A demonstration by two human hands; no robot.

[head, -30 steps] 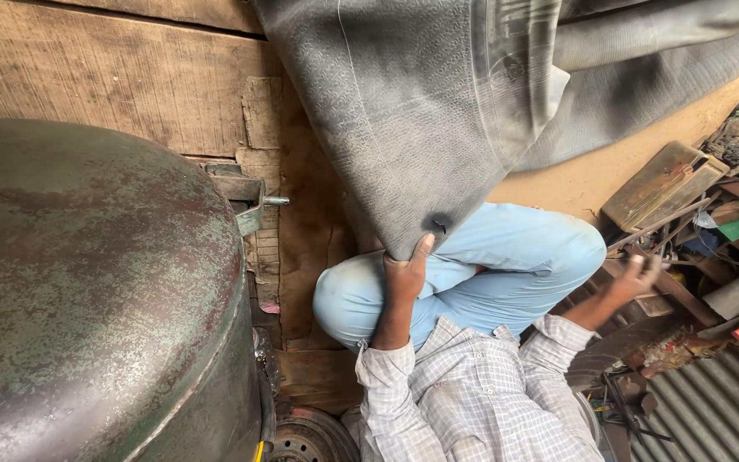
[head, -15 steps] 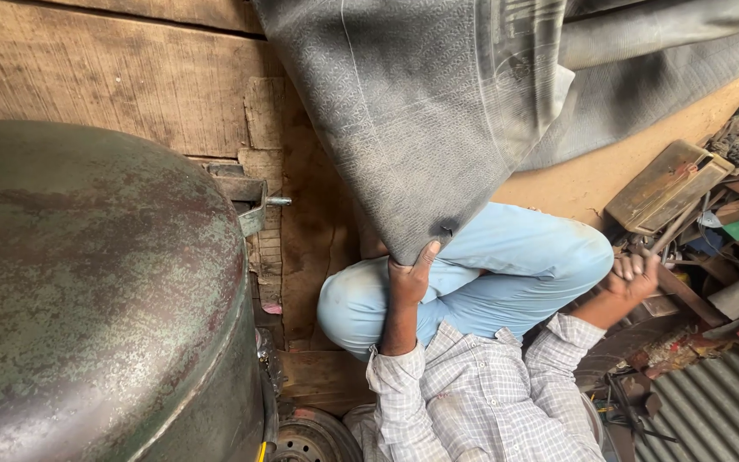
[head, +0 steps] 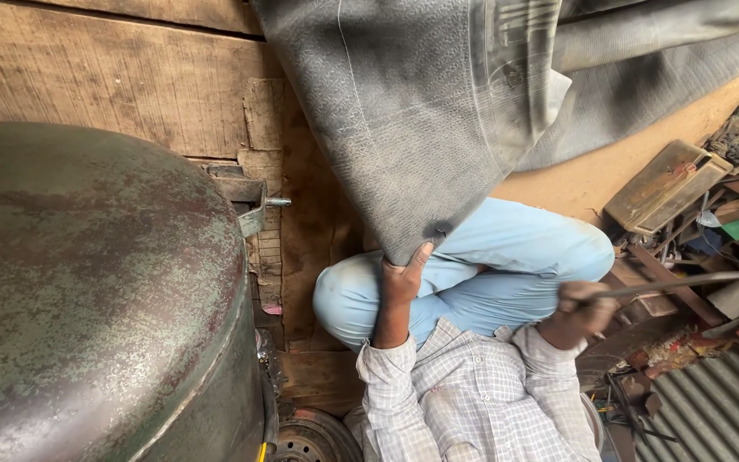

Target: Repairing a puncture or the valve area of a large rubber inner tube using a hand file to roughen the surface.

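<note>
A large grey rubber inner tube point(head: 438, 111) hangs folded from the top of the view down to my knees. My left hand point(head: 404, 278) grips its lower edge from below. My right hand point(head: 588, 306) is closed around a long thin metal rod point(head: 677, 284) that points to the right over a pile of scrap. I am crouched, in light blue trousers point(head: 506, 265) and a checked shirt point(head: 472, 393).
A big rusty green metal tank point(head: 87, 299) fills the left side. Behind it is a wooden plank wall point(head: 130, 77) with a bolt bracket point(head: 254, 205). Rusty metal boxes and scrap point(head: 677, 184) lie at the right, corrugated sheet point(head: 712, 419) at the lower right, a small wheel point(head: 310, 436) at the bottom.
My right hand has drawn back from the scrap pile toward my knee and now holds a long metal rod. My left hand keeps its grip on the tube's edge.
</note>
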